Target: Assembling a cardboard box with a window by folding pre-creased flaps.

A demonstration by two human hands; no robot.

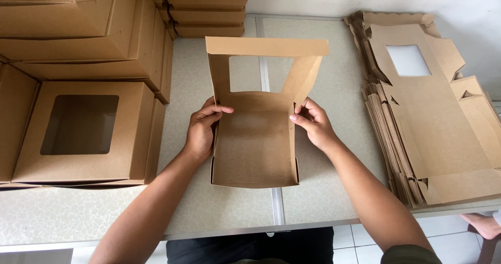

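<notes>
both hands pinch a half-folded brown cardboard box [255, 144] at table centre: left hand [201, 131] and right hand [313, 123] closed on its side walls; it looks light, thin, easily creased.

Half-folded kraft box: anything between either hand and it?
No. Both hands already touch the half-folded box: the left hand grips its left wall, the right hand pinches its right wall. The table around it is bare; the finished boxes and flat blanks sit off to the sides.
</notes>
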